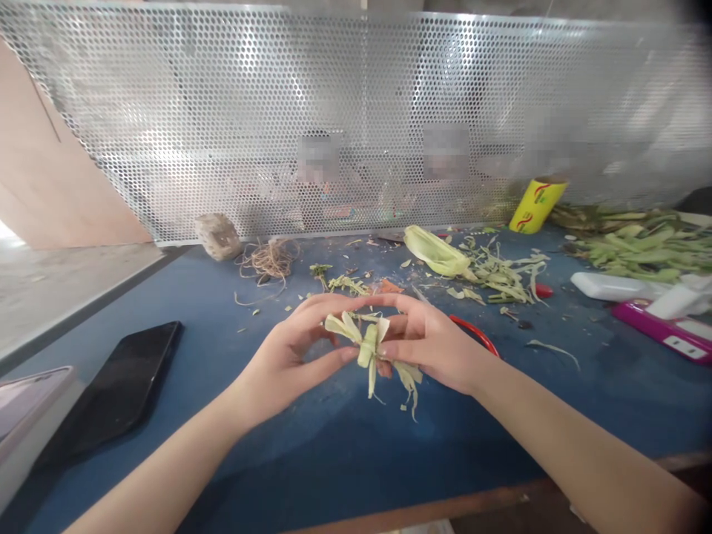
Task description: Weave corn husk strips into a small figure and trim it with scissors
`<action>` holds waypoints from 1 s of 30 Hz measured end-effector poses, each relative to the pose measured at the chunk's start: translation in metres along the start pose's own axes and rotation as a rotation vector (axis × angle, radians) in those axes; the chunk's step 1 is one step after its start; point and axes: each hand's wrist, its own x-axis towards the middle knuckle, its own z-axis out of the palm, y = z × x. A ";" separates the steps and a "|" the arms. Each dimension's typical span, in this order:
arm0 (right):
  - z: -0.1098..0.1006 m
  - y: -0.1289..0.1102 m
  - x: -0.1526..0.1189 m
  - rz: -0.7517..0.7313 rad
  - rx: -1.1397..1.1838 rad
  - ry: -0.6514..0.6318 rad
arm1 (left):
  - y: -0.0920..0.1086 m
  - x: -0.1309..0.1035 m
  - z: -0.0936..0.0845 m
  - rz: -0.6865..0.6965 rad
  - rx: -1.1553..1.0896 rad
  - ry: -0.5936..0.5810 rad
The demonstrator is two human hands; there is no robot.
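Between my two hands, a small figure of folded corn husk (368, 347) is held just above the blue table, with pale strips sticking out at the top and ragged shreds hanging below. My left hand (303, 345) pinches its left side between thumb and fingers. On the other side, my right hand (426, 337) grips it with the thumb at its middle. Some of the fingers are hidden behind the husk. Just beyond my right hand shows a red curved handle (475, 334), partly covered by that hand.
A green corn husk (437, 252) and shredded strips (500, 274) lie behind my hands. Tangled twine (270, 261) sits by a stone block (219, 236). A black phone (114, 393) lies left; a yellow tube (538, 205), purple power strip (661, 330) and leaf pile (639, 248) are right. Perforated metal (356, 89) stands behind.
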 end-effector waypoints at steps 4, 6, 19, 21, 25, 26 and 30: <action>-0.001 0.000 0.000 0.000 0.085 -0.009 | 0.001 0.000 0.000 -0.066 -0.152 -0.022; -0.001 0.000 0.001 0.006 0.118 0.003 | 0.003 0.001 0.003 -0.107 -0.279 -0.027; -0.003 0.001 0.003 0.011 0.117 0.033 | 0.006 0.000 0.010 -0.089 -0.093 0.210; -0.004 0.001 0.003 -0.010 0.101 0.043 | 0.006 0.000 0.010 -0.099 -0.020 0.244; -0.005 0.002 0.004 -0.052 0.060 0.055 | 0.005 0.000 0.011 -0.095 0.158 0.245; -0.006 0.003 0.004 -0.063 0.042 0.050 | 0.006 0.000 0.011 -0.096 0.186 0.240; -0.007 0.003 0.002 -0.145 -0.090 0.037 | 0.006 -0.001 0.008 -0.156 0.197 0.190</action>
